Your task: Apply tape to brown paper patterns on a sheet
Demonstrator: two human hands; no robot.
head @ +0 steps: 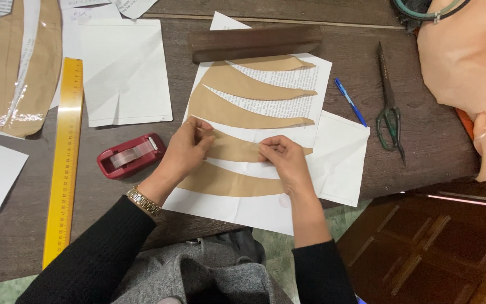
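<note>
We are pressing a curved brown paper strip (pixel 237 149) onto white sheets (pixel 265 211) lying mid-tabletop (pixel 423 129); it is tan, tapering to a point at its right end, one of several such strips fanned out below a dark wooden bar (pixel 254 42). Our left hand (pixel 187 152) is pinching the strip's left end, and our right hand (pixel 282 160) is pinching down near its middle, fingers curled. A red tape dispenser (pixel 130 155) and a yellow ruler (pixel 66 157) are lying to the left, scissors (pixel 389 107) and a blue pen (pixel 350 101) to the right. The sheets are overhanging the near tabletop edge.
</note>
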